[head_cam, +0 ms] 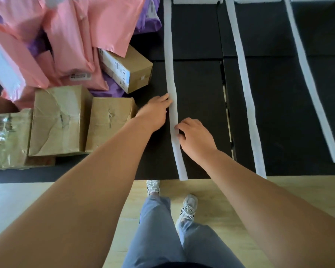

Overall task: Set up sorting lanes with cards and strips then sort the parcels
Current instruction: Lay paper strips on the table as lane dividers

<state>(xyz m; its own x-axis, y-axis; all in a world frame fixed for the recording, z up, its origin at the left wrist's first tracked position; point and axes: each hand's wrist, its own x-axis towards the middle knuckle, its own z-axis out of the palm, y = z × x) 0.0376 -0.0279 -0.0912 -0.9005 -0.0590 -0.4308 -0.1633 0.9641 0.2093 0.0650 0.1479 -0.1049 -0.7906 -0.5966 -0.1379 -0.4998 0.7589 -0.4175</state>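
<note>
Three long white foam strips lie on a black mat (199, 84), running away from me. On the leftmost strip (169, 55), my left hand (155, 111) touches the left edge with its fingertips. My right hand (195, 137) presses curled fingertips against the same strip's right edge, lower down. The middle strip (244, 78) and the right strip (307, 74) lie untouched. White cards (197, 0) stand at the far ends of the lanes. The parcels are piled at the left: pink mailer bags (70, 35), purple bags (149, 18) and cardboard boxes (60, 120).
A labelled cardboard box (128, 70) lies close to the leftmost strip. The mat's front edge meets a light wooden floor (27, 200), where my feet (189, 207) stand. Gaps between mat tiles run beside the middle strip.
</note>
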